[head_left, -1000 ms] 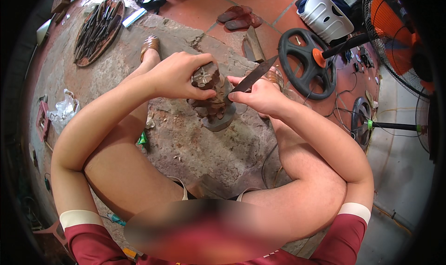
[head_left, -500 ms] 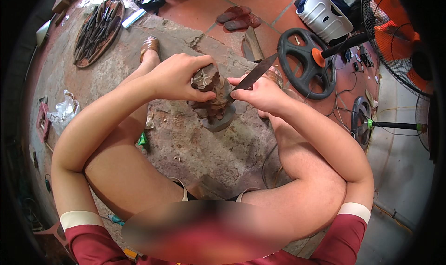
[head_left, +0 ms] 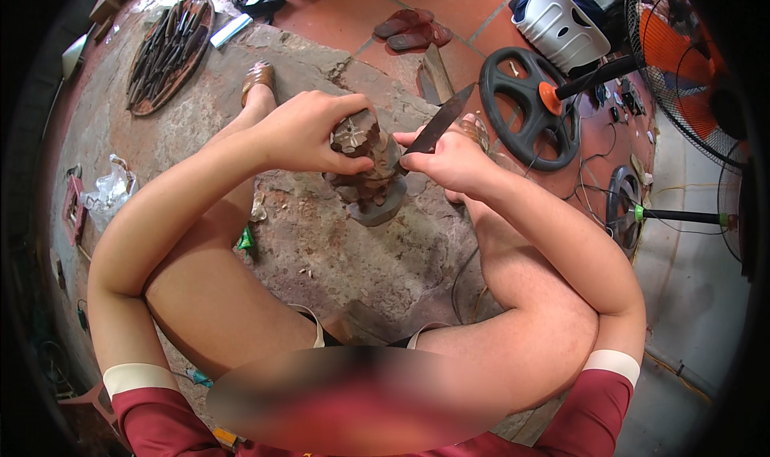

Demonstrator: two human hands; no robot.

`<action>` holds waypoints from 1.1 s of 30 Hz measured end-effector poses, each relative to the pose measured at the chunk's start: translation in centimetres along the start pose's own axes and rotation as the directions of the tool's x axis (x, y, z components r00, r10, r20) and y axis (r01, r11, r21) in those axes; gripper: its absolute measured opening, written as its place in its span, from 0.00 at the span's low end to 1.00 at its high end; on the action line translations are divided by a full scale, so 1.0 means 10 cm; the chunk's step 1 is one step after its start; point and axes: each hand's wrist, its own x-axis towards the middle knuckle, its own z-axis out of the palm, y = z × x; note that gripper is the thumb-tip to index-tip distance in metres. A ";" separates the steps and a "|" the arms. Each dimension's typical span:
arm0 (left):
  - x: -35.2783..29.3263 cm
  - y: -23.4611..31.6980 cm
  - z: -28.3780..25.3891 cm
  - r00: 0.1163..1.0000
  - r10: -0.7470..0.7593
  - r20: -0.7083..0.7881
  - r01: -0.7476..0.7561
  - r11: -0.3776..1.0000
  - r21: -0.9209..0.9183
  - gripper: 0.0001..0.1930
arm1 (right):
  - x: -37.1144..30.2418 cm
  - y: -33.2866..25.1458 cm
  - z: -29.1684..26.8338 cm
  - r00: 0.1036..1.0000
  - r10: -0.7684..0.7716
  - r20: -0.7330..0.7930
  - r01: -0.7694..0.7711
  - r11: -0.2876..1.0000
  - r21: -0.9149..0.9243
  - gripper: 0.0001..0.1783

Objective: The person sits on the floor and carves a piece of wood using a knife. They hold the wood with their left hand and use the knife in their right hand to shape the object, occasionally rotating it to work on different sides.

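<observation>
Seated on a worn stone floor (head_left: 321,256), a person steadies a rough brown lump of wood (head_left: 362,156) standing on a round grey base (head_left: 383,207) between the knees. The left hand (head_left: 309,132) curls its fingers over the top of the lump; the right hand (head_left: 451,160) grips a dark long-bladed knife (head_left: 441,120), its blade angling up and away. A tray of tools (head_left: 164,52) and a black wheel (head_left: 529,108) lie nearby.

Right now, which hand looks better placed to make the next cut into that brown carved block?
Probably the right hand: it grips the knife, whose blade lies against the carved block. The left hand is wrapped around the block's top.
</observation>
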 end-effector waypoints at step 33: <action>-0.02 -0.13 0.01 0.998 -0.040 -0.053 0.038 0.999 -0.033 0.27 | 0.01 0.07 0.02 0.977 -0.058 -0.203 0.078 0.992 0.094 0.25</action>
